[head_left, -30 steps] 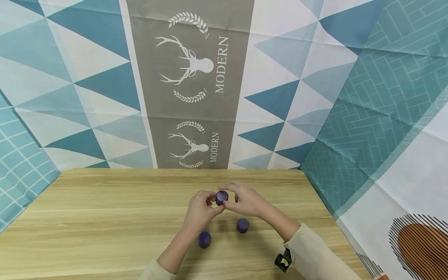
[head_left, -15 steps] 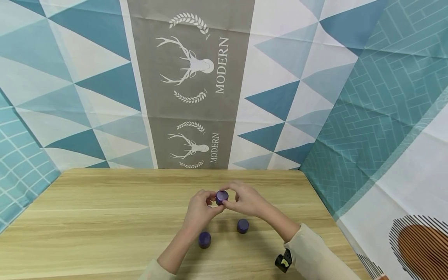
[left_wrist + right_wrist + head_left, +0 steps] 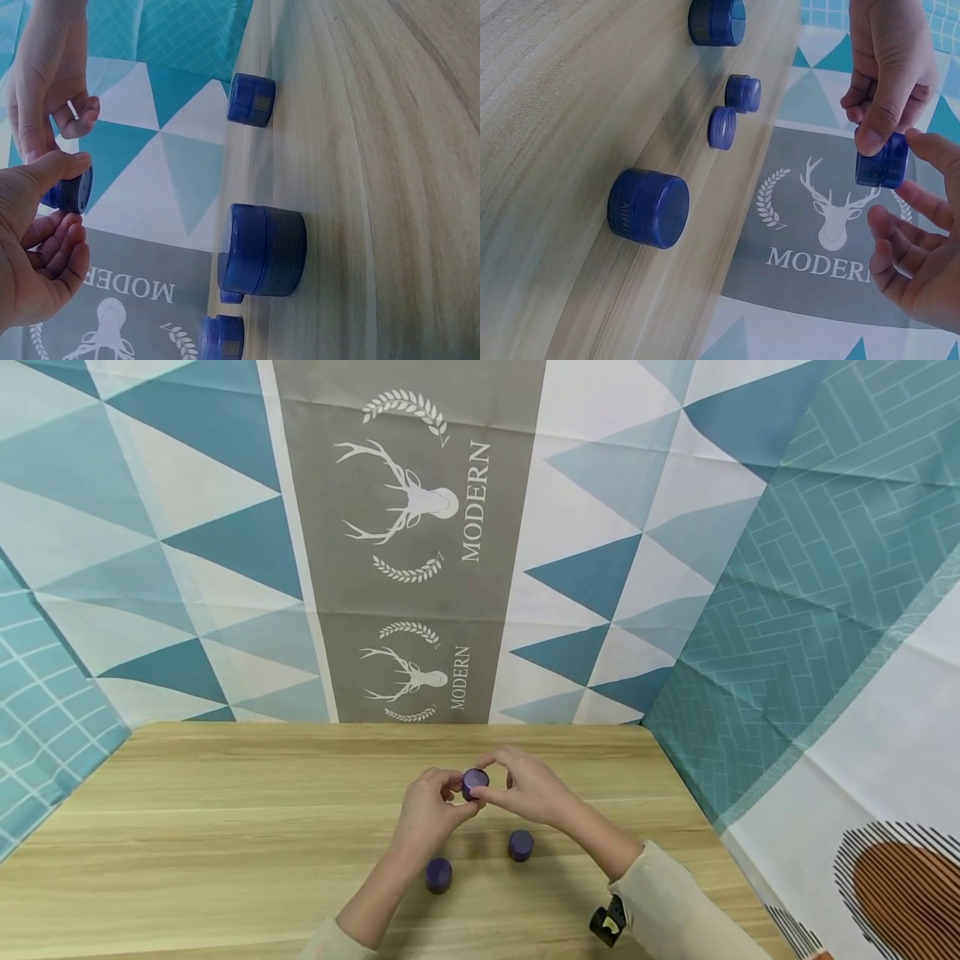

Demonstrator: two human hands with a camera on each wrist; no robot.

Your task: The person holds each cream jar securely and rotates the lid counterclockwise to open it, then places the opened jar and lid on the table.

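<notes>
Held up over the table is a small round purple-blue jar (image 3: 472,780) with its flat top tilted toward the head camera. My left hand (image 3: 424,814) grips its body between thumb and fingers from the left. On the right, my right hand (image 3: 528,789) pinches the lid (image 3: 897,160), thumb across the top edge and index finger at the far rim. Two similar capped jars stand nearer to me, one left (image 3: 438,876) and one right (image 3: 521,845). Behind the hands, a loose lid (image 3: 721,127) and an uncapped jar (image 3: 743,94) show in the right wrist view.
Wood-grain table (image 3: 225,852) lies under both hands, its far edge against a patterned cloth backdrop (image 3: 405,568). A teal cloth (image 3: 810,610) borders the right side. A black wrist device (image 3: 607,921) hangs at the right sleeve.
My right thumb has slid left onto the jar's top and the index finger has shifted slightly along the rim. The left hand and the standing jars have stayed put.
</notes>
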